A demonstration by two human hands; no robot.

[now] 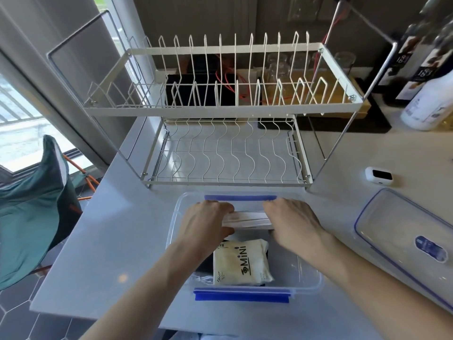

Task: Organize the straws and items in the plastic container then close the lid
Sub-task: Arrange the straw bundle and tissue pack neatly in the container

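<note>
A clear plastic container [309, 278] with blue clasps stands open on the counter in front of me. Inside lies a cream pack printed "MiNi" [241, 262] on something dark. A bundle of paper-wrapped straws [247, 220] lies crosswise at the far end of the container. My left hand [207, 223] grips the bundle's left end and my right hand [294, 223] grips its right end. The container's clear lid [404, 231] with a blue rim lies flat on the counter to the right, apart from the container.
A white two-tier wire dish rack [228, 109] stands right behind the container. A small white case [378, 175] sits at the right. Bottles [426, 94] stand at the far right. A green chair [31, 207] is off the counter's left edge.
</note>
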